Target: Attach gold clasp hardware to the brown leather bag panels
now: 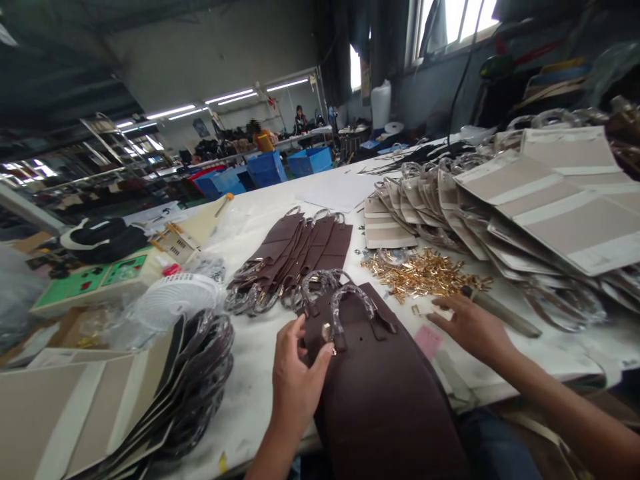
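Tabletop (255, 350): loose gold fittings (425, 272)
Brown panel (383, 393): handles (337, 319) attached, hole (361, 339) bare, seemingly unfinished
Left fingers (320, 363): at panel, grip unclear
Right fingers (454, 304): apart

brown panel (385, 407): cut off at bottom | beige stack (45, 410): cut off left | distant person (301, 121): blurred

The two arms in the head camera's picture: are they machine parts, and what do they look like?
No, they are a person's. Each grip is a human hand with thumb and fingers; the left hand and right hand wear no gloves. No sleeve, cable, watch or marking shows on either forearm.
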Demonstrator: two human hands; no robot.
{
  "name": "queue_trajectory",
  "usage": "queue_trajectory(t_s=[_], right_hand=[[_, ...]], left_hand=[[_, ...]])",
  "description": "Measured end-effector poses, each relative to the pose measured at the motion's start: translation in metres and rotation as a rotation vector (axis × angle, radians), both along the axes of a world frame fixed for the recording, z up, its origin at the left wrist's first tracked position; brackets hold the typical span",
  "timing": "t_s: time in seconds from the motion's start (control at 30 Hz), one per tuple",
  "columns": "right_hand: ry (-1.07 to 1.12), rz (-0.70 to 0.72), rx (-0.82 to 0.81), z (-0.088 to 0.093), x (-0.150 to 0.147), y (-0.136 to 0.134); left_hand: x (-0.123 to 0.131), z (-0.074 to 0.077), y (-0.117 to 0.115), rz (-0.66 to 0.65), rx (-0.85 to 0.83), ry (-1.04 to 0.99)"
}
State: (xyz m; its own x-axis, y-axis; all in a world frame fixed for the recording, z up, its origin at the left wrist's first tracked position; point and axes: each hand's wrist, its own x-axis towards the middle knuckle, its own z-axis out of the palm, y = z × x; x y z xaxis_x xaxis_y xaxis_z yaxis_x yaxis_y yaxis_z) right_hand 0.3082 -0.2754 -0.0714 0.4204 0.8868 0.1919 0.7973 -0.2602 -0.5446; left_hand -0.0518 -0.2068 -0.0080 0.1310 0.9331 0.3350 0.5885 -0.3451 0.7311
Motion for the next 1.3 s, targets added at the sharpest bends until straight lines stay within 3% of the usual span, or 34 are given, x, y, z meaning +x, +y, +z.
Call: queue_trajectory(t_s=[0.1,0.17,0.3,0.5,0.6,0.7,0.77,0.87,0.97,1.1,1.2,1.3], right_hand=[[-0.149,0.006,-0.122,-0.03,0.022,-0.002],[-0.202,0.034,-0.136,-0.038,0.023,-0.001],[-0.292,0.124,-0.115,-0.033,0.021,0.004],[-0.3,0.042,0.018,-0.031,0.022,0.022],[-0.242,0.031,0.103,-0.018,0.01,0.019],[0.092,0.1,0.339,0.013,-0.024,0.001],[0.338,0.24,0.391,0.034,-0.056,-0.014],[0.475,0.501,0.323,0.048,-0.099,-0.027],[0.432,0.543,0.313,0.044,-0.12,-0.026],[0.304,0.583,0.279,0.038,-0.127,-0.019],[0.356,0.55,0.282,0.036,-0.13,-0.014],[0.531,0.387,0.304,0.036,-0.126,-0.009]], left_hand=[[0.014,0.013,-0.006,-0.122,0.194,0.138],[0.026,0.021,-0.009,-0.233,0.234,0.209],[0.047,0.026,-0.003,-0.408,0.202,0.295],[0.078,0.025,0.034,-0.691,0.205,0.504],[0.093,0.024,0.052,-0.81,0.152,0.641],[0.104,0.027,0.066,-0.88,0.149,0.716],[0.109,0.032,0.073,-0.935,0.168,0.738],[0.113,0.048,0.077,-1.03,0.205,0.769],[0.119,0.069,0.072,-1.043,0.233,0.838],[0.137,0.089,0.056,-0.947,0.198,0.89],[0.151,0.095,0.048,-0.836,0.085,0.848],[0.151,0.092,0.045,-0.805,-0.132,0.667]])
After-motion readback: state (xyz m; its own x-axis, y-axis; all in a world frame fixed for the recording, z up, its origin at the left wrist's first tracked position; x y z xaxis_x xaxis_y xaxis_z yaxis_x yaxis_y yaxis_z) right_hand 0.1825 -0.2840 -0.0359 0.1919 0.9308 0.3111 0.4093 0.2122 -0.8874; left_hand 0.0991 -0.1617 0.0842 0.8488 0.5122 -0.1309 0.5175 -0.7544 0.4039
